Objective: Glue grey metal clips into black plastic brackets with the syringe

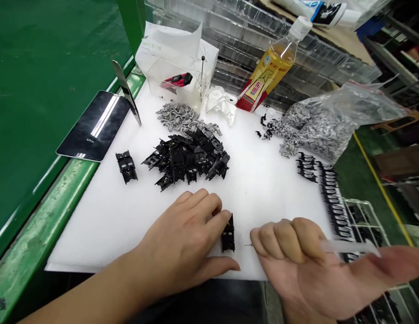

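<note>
My left hand (192, 229) lies on the white work surface (273, 189) with its fingers curled. Its index fingertip meets the upper end of a small black plastic part (228, 238), while the thumb lies stretched out below, apart from it. To the right, my right hand (297, 252) is wrapped round a syringe with a whitish barrel (351, 246). The syringe's thin needle (248, 245) points left at the black part, with a gap between them. The right thumb, slightly blurred, extends at the barrel's rear end. A heap of similar black parts (189, 157) lies beyond my left hand.
One black part (126, 166) lies alone at left, near a tablet (94, 126) and tweezers (126, 92). Small grey pieces (182, 118) lie behind the heap. A drink bottle (268, 67), a bag of grey pieces (320, 126) and rows of black parts (331, 198) stand farther right.
</note>
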The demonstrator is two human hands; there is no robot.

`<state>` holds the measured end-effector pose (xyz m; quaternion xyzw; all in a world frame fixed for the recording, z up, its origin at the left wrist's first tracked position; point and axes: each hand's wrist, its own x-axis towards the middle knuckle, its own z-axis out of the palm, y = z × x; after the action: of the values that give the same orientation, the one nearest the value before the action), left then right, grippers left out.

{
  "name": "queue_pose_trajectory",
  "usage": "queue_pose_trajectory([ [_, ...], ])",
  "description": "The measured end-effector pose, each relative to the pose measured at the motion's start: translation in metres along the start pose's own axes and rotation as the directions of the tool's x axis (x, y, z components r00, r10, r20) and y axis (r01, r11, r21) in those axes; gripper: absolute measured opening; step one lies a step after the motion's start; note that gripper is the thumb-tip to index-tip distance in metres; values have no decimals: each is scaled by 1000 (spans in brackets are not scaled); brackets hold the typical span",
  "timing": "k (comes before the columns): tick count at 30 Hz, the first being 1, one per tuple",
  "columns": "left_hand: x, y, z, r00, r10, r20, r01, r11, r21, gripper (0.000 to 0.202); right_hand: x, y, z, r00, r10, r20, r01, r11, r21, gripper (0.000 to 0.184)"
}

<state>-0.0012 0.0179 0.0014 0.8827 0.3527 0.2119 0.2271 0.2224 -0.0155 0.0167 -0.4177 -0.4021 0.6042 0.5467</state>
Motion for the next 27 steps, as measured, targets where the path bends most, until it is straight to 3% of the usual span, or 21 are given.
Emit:
queue_pose_trajectory([
  [2,-1,-3,-1,1000,8,-4,-8,998,-56,45,2,4,10,999,-11,47,1,980,199,72],
  [4,-2,-5,-2,1000,7,-8,-8,998,-70,30,4,8,18,998,-20,57,4,961,276,70],
  [12,-2,-1,-1,1000,14,14,-14,1000,-18,26,1,17,26,997,-22,-79,43,960,276,64],
  [19,1,-3,-6,998,42,48,-42,999,7,28,8,12,29,1000,23,-9,-19,957,289,62],
  [27,2,-5,-2,998,51,28,-51,999,-12,27,10,15,27,1000,1,19,-7,960,281,62],
])
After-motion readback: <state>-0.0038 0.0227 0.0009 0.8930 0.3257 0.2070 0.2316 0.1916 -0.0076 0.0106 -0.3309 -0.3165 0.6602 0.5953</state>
